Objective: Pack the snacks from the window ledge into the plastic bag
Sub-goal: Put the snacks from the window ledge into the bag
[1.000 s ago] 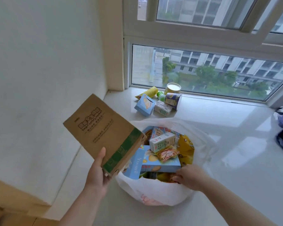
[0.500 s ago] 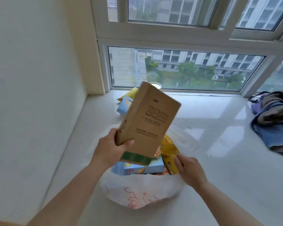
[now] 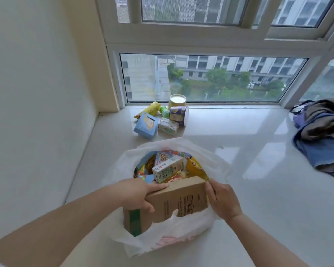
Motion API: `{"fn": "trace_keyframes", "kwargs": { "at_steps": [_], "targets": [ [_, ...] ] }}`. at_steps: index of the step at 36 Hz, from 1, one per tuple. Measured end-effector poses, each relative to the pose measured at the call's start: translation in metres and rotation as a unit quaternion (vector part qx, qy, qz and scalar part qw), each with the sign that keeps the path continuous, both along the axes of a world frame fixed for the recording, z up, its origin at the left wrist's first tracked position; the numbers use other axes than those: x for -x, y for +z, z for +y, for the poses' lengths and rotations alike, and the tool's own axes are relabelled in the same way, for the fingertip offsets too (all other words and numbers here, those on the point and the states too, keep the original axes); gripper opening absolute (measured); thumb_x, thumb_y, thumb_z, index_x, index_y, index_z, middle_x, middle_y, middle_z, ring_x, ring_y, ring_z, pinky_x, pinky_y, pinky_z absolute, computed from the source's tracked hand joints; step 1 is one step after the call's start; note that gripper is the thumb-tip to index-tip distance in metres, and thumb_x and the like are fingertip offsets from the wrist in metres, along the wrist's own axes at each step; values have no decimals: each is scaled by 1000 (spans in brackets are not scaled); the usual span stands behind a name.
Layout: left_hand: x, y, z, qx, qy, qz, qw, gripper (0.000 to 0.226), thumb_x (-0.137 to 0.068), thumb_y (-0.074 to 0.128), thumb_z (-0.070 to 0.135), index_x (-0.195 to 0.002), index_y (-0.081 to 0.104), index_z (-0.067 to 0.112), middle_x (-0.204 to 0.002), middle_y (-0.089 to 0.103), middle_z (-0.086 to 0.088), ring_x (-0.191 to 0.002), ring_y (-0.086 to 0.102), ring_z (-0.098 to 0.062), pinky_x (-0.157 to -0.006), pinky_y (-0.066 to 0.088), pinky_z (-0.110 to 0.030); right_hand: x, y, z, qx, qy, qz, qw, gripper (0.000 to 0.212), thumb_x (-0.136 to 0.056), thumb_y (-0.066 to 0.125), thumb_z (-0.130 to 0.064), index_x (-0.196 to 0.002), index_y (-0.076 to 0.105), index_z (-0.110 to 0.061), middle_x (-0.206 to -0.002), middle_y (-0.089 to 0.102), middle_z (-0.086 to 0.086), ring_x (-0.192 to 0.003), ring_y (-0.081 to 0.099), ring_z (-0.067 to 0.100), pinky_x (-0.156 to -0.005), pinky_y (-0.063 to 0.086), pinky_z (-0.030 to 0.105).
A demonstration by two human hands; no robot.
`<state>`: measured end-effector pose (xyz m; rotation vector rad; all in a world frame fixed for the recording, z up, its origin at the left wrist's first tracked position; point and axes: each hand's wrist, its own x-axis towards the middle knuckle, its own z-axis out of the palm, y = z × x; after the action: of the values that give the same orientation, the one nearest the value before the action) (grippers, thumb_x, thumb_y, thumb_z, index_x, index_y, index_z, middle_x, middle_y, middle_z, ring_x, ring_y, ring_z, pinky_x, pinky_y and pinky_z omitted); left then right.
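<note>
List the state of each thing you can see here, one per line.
White plastic bag: open, filled with snacks.
Brown cardboard box: partly inside bag, lying flat.
Left hand: grips box.
Right hand: holds the bag's rim beside the box.
Blue snack box: on ledge, unpacked.
Purple round tub: on its side.

crumpled clothes (image 3: 324, 135) at right, window (image 3: 201, 78)

White wall (image 3: 37, 93) on left, cream pillar (image 3: 96, 54) in corner. Wide window (image 3: 201, 78) with white frames along the far side, daylight coming in, apartment blocks and green trees outside. Glossy white ledge (image 3: 258, 170) reflects the light. Pile of blue and brown clothes (image 3: 322, 135) at right edge.
</note>
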<state>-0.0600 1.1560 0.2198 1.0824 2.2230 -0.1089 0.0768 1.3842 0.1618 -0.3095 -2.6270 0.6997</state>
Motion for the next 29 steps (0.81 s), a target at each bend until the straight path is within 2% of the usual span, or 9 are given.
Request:
{"fn": "trace_keyframes", "kwargs": {
  "at_steps": [5, 8, 11, 15, 19, 21, 23, 26, 29],
  "targets": [
    [-5, -16, 28, 17, -37, 4, 999, 76, -89, 56, 48, -139, 1, 60, -122, 57, 0, -103, 56, -19, -92, 50, -37, 6, -5, -8, 0, 18, -37, 999, 38, -89, 26, -41, -62, 37, -17, -49, 40, -3, -44, 37, 16, -49, 27, 25],
    [-8, -26, 40, 14, -33, 24, 999, 75, -90, 56, 42, -140, 2, 59, -117, 55, -4, -100, 56, -21, -88, 52, -37, 9, -2, -15, 2, 35, -58, 998, 39, -88, 23, -44, -62, 35, -19, -48, 34, -7, -46, 37, 18, -50, 27, 26],
    [-8, -33, 41, 4, -60, 68, 996, 71, -94, 50, 39, -143, 1, 54, -114, 55, -8, -96, 57, -22, -82, 54, -35, 10, -1, -18, 16, 24, -77, 997, 38, -95, 36, -30, -58, 31, -24, -48, 30, -11, -47, 37, 19, -51, 27, 27],
    [-12, -40, 39, -6, -82, 127, 988, 67, -94, 46, 49, -145, 2, 51, -113, 55, -9, -96, 56, -23, -73, 52, -32, 8, 2, -14, 27, 6, -107, 994, 42, -98, 43, -19, -57, 32, -24, -48, 34, -7, -44, 34, 12, -47, 26, 22],
    [-17, -36, 43, -74, -116, 169, 976, 63, -96, 42, 49, -145, 4, 50, -113, 55, -12, -101, 54, -26, -80, 49, -38, 11, 4, -18, 12, 13, -108, 994, 35, -97, 47, -19, -61, 43, -18, -53, 44, -3, -47, 41, 17, -49, 31, 26],
    [-16, -35, 40, -101, -117, 169, 973, 61, -95, 41, 51, -145, 5, 50, -114, 55, -11, -103, 52, -27, -83, 47, -39, 12, 4, -16, 12, 9, -101, 995, 35, -96, 49, -17, -62, 44, -17, -52, 43, -4, -46, 40, 17, -47, 29, 24],
    [-13, -44, 32, -89, -98, 162, 978, 59, -94, 38, 57, -144, 7, 52, -120, 55, -8, -106, 51, -25, -87, 45, -39, 13, 9, -12, 23, 3, -100, 995, 40, -96, 49, -16, -58, 38, -19, -48, 38, -8, -42, 36, 11, -44, 24, 16],
    [-10, -54, 24, -66, -70, 152, 984, 61, -89, 34, 67, -143, 9, 54, -129, 52, -3, -112, 47, -23, -92, 40, -40, 12, 14, -9, 3, 7, -137, 991, 45, -97, 46, -20, -55, 30, -27, -49, 36, -12, -43, 34, 5, -43, 26, 15],
    [-14, -52, 29, -62, -67, 180, 979, 56, -92, 31, 64, -144, 15, 50, -126, 54, -4, -112, 47, -23, -89, 38, -40, 12, 13, -7, -40, 25, -177, 983, 29, -96, 48, -29, -68, 46, -22, -60, 54, -4, -52, 47, 12, -47, 30, 15]
  ]
}}
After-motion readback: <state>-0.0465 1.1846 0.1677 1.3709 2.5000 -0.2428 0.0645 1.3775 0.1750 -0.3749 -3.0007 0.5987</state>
